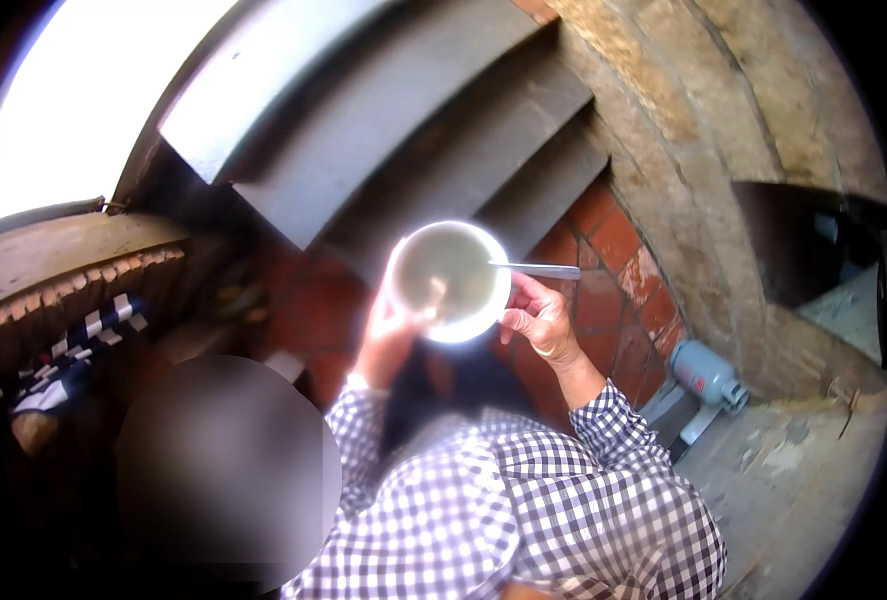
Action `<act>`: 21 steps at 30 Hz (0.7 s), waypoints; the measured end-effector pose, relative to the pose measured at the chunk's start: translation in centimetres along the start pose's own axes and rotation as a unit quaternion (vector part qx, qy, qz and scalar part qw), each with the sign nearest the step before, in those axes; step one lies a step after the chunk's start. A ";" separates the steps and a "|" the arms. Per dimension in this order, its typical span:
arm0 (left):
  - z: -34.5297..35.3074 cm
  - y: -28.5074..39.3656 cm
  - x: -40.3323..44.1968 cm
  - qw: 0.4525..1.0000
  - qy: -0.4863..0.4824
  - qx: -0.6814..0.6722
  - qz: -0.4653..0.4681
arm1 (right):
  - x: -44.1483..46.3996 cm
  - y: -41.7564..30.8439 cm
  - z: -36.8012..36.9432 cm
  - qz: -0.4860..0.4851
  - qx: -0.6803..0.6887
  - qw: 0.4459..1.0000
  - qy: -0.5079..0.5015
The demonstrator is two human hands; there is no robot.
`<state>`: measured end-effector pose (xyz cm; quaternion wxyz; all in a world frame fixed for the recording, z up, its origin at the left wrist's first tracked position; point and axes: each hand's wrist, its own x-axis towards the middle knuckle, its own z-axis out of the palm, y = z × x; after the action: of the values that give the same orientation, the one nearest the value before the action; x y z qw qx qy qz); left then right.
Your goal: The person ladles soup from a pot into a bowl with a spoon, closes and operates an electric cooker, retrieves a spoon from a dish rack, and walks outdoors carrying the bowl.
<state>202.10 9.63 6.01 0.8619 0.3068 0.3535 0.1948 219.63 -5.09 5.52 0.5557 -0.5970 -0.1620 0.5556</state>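
A white bowl [504,300] of pale, cloudy liquid is held level in front of my body. My left hand [386,335] is closed on the bowl's left side; glare blurs its fingers. At the opposite rim, my right hand [541,318] grips the bowl with the thumb towards me and the fingers curled round its side. A metal spoon [544,270] leans in the bowl, its handle sticking out over the right rim just above my right hand. The spoon's lower end is hidden in the liquid.
Grey steps [384,130] rise ahead, beside a rough stone wall [664,120]. Red floor tiles [604,290] lie below. A grey-blue bottle-like container [702,370] is at right, near a concrete ledge [784,470]. Dark-and-white patterned cloth [84,345] lies left; a round blur hides the lower left.
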 end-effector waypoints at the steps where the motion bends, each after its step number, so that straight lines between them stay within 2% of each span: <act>1: -0.4 0.7 -0.3 1.000 -0.003 -0.001 0.013 | 0.3 -0.2 0.7 -0.002 0.004 1.000 -0.014; 4: 0.3 4.3 1.1 0.999 -0.003 -0.018 0.043 | 3.2 -3.3 1.3 0.011 0.015 0.997 -0.077; 6: -1.2 7.2 0.8 0.997 0.004 -0.050 0.064 | 4.5 -5.2 3.6 0.029 -0.052 0.990 -0.130; 7: -0.6 9.7 0.8 0.998 0.022 -0.032 0.046 | 5.3 -6.0 3.9 0.045 -0.078 0.985 -0.147; 9: 0.1 13.6 2.5 0.996 0.038 -0.040 0.077 | 6.9 -7.6 4.5 0.140 -0.077 0.983 -0.091; 12: -0.3 20.4 4.0 0.995 0.052 -0.046 0.077 | 9.1 -8.2 4.8 0.219 -0.150 0.956 -0.122; 13: -1.1 22.1 1.0 0.994 0.045 -0.047 0.083 | 6.8 -7.7 6.5 0.231 -0.175 0.949 -0.127; 17: -3.4 27.4 3.0 0.989 0.066 -0.057 0.115 | 9.6 -9.1 6.1 0.280 -0.194 0.939 -0.049; 19: -3.4 30.4 3.5 0.984 0.078 -0.067 0.144 | 10.5 -8.7 4.4 0.269 -0.155 0.950 0.035; 20: -3.3 31.7 3.7 0.983 0.090 -0.063 0.146 | 11.0 -8.8 3.5 0.246 -0.083 0.961 0.094; 21: -3.1 33.0 4.1 0.982 0.104 -0.061 0.144 | 11.7 -10.8 3.0 0.244 -0.061 0.956 0.149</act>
<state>198.63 37.38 24.24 0.8007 0.2793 0.3807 0.3686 225.56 9.44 9.68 0.3834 -0.7273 0.0397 0.5678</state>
